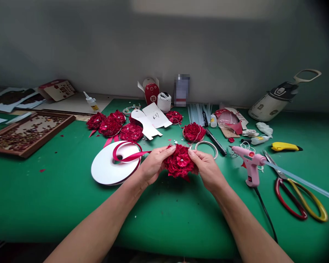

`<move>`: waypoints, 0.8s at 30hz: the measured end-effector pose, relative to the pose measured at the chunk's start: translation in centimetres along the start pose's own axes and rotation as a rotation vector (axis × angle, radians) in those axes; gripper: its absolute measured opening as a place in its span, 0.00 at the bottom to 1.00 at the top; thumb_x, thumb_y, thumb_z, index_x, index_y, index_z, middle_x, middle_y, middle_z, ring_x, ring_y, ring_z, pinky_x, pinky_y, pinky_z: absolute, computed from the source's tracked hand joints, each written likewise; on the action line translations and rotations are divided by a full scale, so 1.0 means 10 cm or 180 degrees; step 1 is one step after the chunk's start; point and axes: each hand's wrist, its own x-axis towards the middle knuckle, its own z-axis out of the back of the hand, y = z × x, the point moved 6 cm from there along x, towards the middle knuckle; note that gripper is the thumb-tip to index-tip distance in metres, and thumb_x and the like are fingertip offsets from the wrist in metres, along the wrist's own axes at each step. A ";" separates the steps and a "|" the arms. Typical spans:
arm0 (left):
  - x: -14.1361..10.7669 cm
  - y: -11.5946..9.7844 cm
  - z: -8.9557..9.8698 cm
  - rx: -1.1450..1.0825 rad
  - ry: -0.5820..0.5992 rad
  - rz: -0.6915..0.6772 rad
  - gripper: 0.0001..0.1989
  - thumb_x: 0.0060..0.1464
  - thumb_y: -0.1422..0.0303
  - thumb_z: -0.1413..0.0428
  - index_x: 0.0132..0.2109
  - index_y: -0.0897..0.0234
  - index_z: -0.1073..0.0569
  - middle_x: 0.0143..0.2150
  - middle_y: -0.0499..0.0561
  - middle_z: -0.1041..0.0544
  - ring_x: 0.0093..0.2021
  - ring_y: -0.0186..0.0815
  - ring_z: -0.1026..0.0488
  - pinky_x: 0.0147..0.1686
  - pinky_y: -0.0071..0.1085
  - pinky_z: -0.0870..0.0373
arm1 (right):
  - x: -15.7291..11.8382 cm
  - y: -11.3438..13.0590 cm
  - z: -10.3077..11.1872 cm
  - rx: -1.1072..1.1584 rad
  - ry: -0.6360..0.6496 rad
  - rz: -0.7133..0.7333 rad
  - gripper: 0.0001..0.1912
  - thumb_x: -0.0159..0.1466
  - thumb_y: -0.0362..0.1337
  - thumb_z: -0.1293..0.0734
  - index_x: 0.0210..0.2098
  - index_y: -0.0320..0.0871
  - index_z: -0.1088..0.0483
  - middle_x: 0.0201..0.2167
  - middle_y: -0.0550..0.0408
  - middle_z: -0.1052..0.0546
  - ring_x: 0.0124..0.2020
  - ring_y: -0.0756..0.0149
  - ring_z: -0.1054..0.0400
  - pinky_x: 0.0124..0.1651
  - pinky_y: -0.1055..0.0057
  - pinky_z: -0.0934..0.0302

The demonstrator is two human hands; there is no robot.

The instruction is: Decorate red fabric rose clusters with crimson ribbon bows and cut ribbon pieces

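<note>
A ruffled red fabric flower (181,161) with a small pearl-like centre is held up between my two hands. My left hand (157,160) grips its left edge, thumb on top. On the opposite edge, my right hand (204,164) pinches it the same way. Red ribbon (134,156) runs from a white spool (104,168) to my left hand. Just behind the held flower lie another red flower (194,132) and a pale ring (212,146). More red flowers (111,125) are grouped behind the spool.
On the green table (71,204), a pink glue gun (252,162), scissors (287,186) and a yellow cutter (285,147) lie at right. A brown tray (24,140) sits at left. White card pieces (153,118), thread (163,102) and a tilted bottle (274,104) stand or lie farther back.
</note>
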 end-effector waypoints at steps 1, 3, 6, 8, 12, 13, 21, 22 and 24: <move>0.00 0.01 -0.01 -0.0001 0.0010 0.0010 0.16 0.55 0.60 0.45 0.44 0.68 0.24 0.35 0.55 0.22 0.32 0.34 0.28 0.33 0.30 0.32 | 0.00 0.00 0.01 0.0073 -0.0017 -0.0026 0.20 0.60 0.52 0.36 0.25 0.40 0.32 0.17 0.62 0.39 0.18 0.75 0.47 0.20 0.76 0.51; 0.01 0.03 -0.02 0.0002 0.0043 -0.0005 0.16 0.55 0.61 0.45 0.44 0.68 0.24 0.36 0.55 0.22 0.32 0.34 0.28 0.33 0.30 0.32 | 0.01 0.01 0.04 0.0336 -0.0150 -0.0003 0.22 0.60 0.54 0.38 0.28 0.41 0.30 0.17 0.61 0.37 0.18 0.74 0.46 0.20 0.76 0.51; 0.02 0.03 -0.02 -0.0035 0.0011 -0.0098 0.17 0.55 0.60 0.45 0.46 0.68 0.24 0.37 0.55 0.21 0.32 0.35 0.28 0.33 0.29 0.32 | 0.02 0.05 0.11 0.0731 -0.0478 0.0108 0.24 0.60 0.57 0.39 0.33 0.40 0.29 0.17 0.60 0.34 0.17 0.73 0.44 0.19 0.75 0.51; 0.02 0.03 -0.01 -0.0116 -0.0089 -0.0165 0.17 0.54 0.60 0.44 0.46 0.67 0.24 0.37 0.55 0.21 0.32 0.35 0.27 0.32 0.29 0.33 | 0.02 0.07 0.14 0.0873 -0.0599 0.0131 0.25 0.60 0.57 0.40 0.33 0.40 0.28 0.18 0.58 0.32 0.17 0.71 0.42 0.19 0.74 0.49; 0.03 0.04 0.01 -0.0305 -0.0262 -0.0153 0.17 0.53 0.60 0.43 0.45 0.67 0.24 0.37 0.55 0.21 0.34 0.37 0.26 0.32 0.29 0.33 | 0.04 0.07 0.12 0.0815 -0.0523 0.0195 0.22 0.61 0.55 0.39 0.31 0.41 0.30 0.22 0.55 0.30 0.22 0.69 0.39 0.23 0.72 0.45; 0.04 0.05 0.01 -0.0342 -0.0278 -0.0137 0.17 0.53 0.60 0.43 0.46 0.67 0.24 0.37 0.55 0.21 0.35 0.38 0.25 0.32 0.29 0.32 | 0.04 0.07 0.12 0.0722 -0.0475 0.0236 0.20 0.61 0.53 0.38 0.29 0.42 0.30 0.23 0.56 0.30 0.22 0.69 0.40 0.24 0.72 0.44; 0.07 0.10 0.00 -0.0379 -0.0388 0.0081 0.17 0.54 0.60 0.44 0.47 0.67 0.24 0.39 0.56 0.21 0.39 0.41 0.25 0.38 0.33 0.32 | 0.14 -0.09 0.14 0.0161 -0.0513 0.0313 0.19 0.62 0.47 0.37 0.20 0.42 0.36 0.20 0.59 0.35 0.22 0.72 0.46 0.25 0.73 0.49; 0.08 0.10 0.00 -0.0377 -0.0391 0.0129 0.18 0.54 0.60 0.44 0.47 0.67 0.24 0.39 0.56 0.21 0.40 0.42 0.25 0.38 0.33 0.32 | 0.15 -0.09 0.15 0.0164 -0.0554 0.0330 0.18 0.62 0.46 0.37 0.21 0.42 0.36 0.21 0.59 0.35 0.22 0.72 0.46 0.26 0.73 0.49; 0.08 0.10 -0.01 -0.0377 -0.0414 0.0167 0.17 0.54 0.60 0.44 0.47 0.68 0.24 0.40 0.57 0.21 0.40 0.42 0.25 0.38 0.33 0.32 | 0.16 -0.08 0.17 0.0112 -0.0652 0.0411 0.17 0.62 0.45 0.37 0.21 0.42 0.35 0.21 0.59 0.35 0.24 0.71 0.45 0.28 0.73 0.48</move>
